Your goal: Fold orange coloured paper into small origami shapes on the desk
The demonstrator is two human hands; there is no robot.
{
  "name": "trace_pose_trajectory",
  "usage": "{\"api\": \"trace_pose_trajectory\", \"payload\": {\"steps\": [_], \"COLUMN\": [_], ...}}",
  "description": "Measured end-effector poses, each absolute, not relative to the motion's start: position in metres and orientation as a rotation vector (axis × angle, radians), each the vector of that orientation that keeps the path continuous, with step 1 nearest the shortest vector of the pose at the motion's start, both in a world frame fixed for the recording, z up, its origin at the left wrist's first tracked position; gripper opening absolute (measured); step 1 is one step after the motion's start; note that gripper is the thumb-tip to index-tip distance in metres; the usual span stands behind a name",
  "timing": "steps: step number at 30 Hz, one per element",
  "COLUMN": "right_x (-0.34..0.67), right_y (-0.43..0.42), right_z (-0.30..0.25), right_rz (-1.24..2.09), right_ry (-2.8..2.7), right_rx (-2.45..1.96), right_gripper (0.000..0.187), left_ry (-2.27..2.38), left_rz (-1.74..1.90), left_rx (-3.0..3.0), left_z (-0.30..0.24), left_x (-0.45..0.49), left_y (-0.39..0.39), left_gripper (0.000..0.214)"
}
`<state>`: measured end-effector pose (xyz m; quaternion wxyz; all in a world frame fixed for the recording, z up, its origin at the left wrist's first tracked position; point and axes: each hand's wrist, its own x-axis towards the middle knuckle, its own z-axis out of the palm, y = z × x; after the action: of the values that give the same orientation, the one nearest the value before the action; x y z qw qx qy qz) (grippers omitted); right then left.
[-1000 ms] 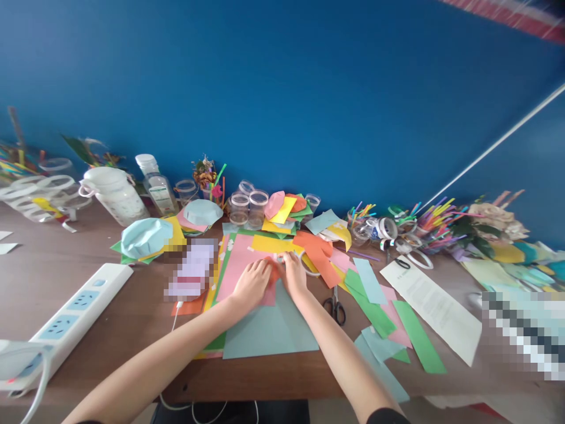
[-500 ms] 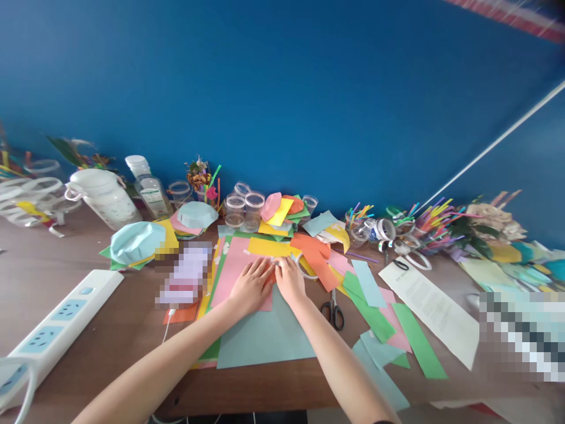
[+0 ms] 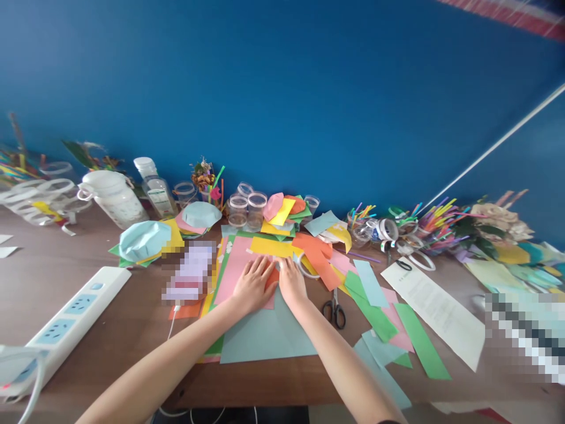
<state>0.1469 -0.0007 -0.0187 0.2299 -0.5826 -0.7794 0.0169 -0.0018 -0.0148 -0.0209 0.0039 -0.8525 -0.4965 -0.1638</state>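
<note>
My left hand [image 3: 252,285] lies flat, fingers stretched out, pressing on a small orange-red paper piece [image 3: 272,278] that rests on a pink sheet [image 3: 236,266]. Close beside it, my right hand [image 3: 291,281] also presses down on the same small piece, its fingers together and pointing away from me. Most of the small piece is hidden under the two hands. A large grey-blue sheet [image 3: 265,335] lies under my wrists. A yellow sheet [image 3: 269,247] lies just beyond my fingertips.
Black scissors [image 3: 334,309] lie right of my right arm, among green, pink and blue paper strips [image 3: 421,341]. A white power strip [image 3: 66,321] sits at the left. Clear cups [image 3: 247,209], a white jug [image 3: 112,197], tape rolls [image 3: 388,229] and coloured straws line the blue wall.
Both hands have stayed together on the small paper piece, shifting only slightly. The left hand's fingers have flattened out over it. The view has swayed a little.
</note>
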Motion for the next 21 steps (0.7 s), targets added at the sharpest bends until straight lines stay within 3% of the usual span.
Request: {"api": "trace_pose_trajectory", "payload": {"steps": [5,8,14,21], "right_x": [0.150,0.152,0.157,0.155], "right_y": [-0.002,-0.001,0.000,-0.004], "right_z": [-0.018,-0.017,-0.013,-0.007], "right_rz": [0.116,0.166,0.238,0.402], "right_ry": [-2.057,-2.035,-1.981,-1.891], "right_rx": [-1.592,-1.544,-1.528,-1.445], "right_gripper": [0.046,0.047,0.036,0.026], "left_ry": [-1.597,-1.574,-1.458,-1.391], "left_rz": [-0.565,-0.597,-0.488,-0.546], "left_rx": [-2.593,-2.549,-2.694,-2.747], "left_z": [-0.018,-0.008,0.012,0.001], "left_x": [-0.003,-0.007,-0.024,-0.034], "left_y": [-0.014,-0.018,-0.031,-0.033], "left_gripper": [0.059,0.047,0.022,0.023]}}
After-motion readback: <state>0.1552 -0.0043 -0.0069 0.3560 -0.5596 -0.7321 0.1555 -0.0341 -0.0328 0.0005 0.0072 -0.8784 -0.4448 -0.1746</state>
